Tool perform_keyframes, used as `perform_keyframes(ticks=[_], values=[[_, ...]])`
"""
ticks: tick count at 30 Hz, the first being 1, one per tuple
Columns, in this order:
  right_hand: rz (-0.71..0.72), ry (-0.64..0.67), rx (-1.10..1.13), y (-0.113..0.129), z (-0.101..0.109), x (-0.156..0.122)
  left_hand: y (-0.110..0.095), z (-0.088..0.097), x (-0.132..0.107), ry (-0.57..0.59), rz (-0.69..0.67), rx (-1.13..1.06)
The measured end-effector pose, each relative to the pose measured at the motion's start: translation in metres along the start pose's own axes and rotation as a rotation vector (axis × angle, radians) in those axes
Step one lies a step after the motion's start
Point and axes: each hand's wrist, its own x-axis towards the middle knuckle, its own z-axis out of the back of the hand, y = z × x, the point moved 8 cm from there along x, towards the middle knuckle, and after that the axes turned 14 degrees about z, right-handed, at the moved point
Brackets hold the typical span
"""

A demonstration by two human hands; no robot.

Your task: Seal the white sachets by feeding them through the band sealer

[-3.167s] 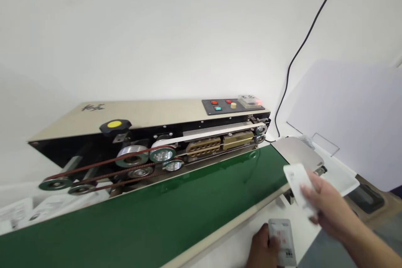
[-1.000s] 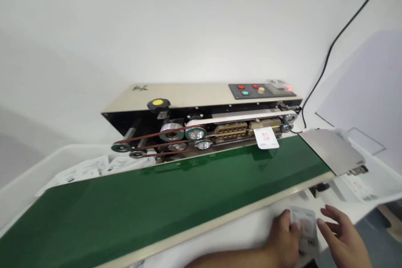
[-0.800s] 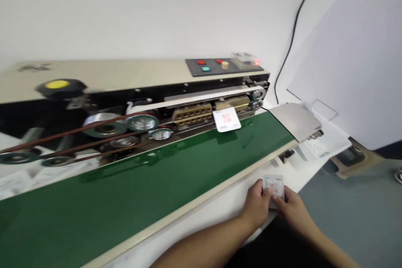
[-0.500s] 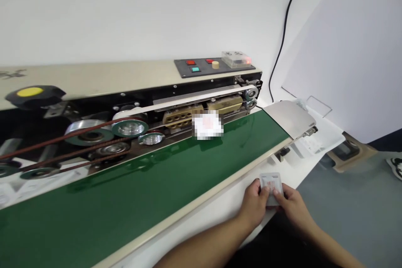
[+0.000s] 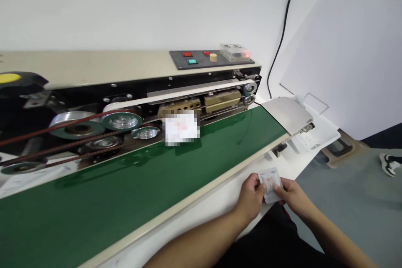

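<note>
The left hand [image 5: 251, 196] and right hand [image 5: 292, 194] pinch opposite edges of a flat, silvery-white, rectangular pouch [image 5: 269, 184] (reddish print showing) near the long green conveyor belt [image 5: 176, 184].

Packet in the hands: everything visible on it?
The packet is pale grey-white with rounded corners and a slight sheen, like plastic or foil film. Red print sits mid-face, small dark print near the top edge; neither is legible. The left hand and right hand grip its sides, thumbs on the face. It is slightly tilted, near the edge of the white table. Whether it's sealed can't be told.
</note>
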Motion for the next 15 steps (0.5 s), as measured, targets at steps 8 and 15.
perform_keyframes(ticks=[8, 15], values=[[0.137, -0.013, -0.351, 0.034, 0.023, 0.017, -0.002, -0.005, 0.0, 0.043, -0.014, 0.024], [0.218, 0.455, -0.719, 0.077, 0.004, 0.022, 0.0, -0.005, -0.005, 0.043, -0.053, 0.099]])
